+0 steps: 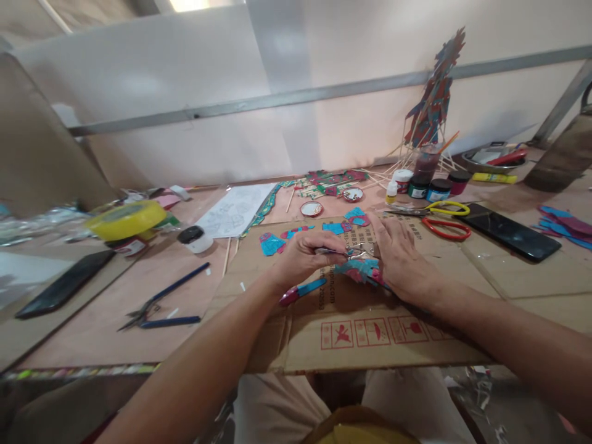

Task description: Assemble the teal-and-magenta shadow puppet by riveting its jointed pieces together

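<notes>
My left hand (303,256) is closed around a tool with pink and blue handles (303,291), its metal tip (340,251) pointing right. My right hand (400,253) presses down on a small teal and red painted cut-out piece (361,269), fingers curled over its top edge. Both hands meet over a flattened cardboard sheet (370,320) on the table. Several more teal and pink cut-out pieces (272,243) lie on the cardboard just beyond my hands.
Blue-handled pliers (160,305) lie at left, near a phone (65,283), a yellow tape roll (124,219) and a white jar (197,239). Yellow scissors (441,208), red scissors (446,229), another phone (509,231) and paint jars (430,185) are at right. A painted puppet on sticks (435,98) leans against the wall.
</notes>
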The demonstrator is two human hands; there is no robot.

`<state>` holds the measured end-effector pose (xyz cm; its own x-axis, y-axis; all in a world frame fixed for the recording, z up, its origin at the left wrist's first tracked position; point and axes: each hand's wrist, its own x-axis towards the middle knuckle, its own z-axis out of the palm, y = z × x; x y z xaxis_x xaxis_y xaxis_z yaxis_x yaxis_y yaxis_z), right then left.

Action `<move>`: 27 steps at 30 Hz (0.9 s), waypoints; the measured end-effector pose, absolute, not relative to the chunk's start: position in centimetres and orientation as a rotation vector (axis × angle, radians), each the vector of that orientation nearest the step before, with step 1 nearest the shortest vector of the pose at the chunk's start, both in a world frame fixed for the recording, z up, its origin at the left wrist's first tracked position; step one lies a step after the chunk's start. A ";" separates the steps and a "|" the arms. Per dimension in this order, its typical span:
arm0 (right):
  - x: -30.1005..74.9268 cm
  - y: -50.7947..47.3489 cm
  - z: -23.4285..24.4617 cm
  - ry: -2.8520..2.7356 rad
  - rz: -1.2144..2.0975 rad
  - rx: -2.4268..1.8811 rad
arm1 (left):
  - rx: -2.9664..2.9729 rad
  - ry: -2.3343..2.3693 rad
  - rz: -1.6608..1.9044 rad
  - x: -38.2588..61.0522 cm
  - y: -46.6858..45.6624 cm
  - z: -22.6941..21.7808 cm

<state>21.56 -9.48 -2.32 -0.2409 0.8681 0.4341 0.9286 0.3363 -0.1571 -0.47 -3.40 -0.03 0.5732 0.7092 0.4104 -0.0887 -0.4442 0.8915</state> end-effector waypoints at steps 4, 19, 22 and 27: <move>21.1 -9.5 -2.6 -2.100 -0.105 -1.602 | 1.718 0.536 1.028 -0.3 -3.6 -0.3; 25.7 -5.5 -1.4 -2.112 0.087 -1.531 | 1.352 0.811 0.845 -1.1 -1.7 -0.1; 25.6 -5.3 -1.1 -2.099 0.196 -1.531 | 1.431 0.887 0.805 -1.4 -1.5 0.1; 23.8 -5.9 -1.3 -1.857 0.387 -1.390 | 1.599 0.959 0.697 -1.4 -1.6 0.6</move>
<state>23.79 -5.86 -1.28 -0.1083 0.9122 0.3952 0.6781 0.3585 -0.6416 -1.38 -1.62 0.61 0.5007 0.8645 -0.0440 0.2250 -0.0809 0.9710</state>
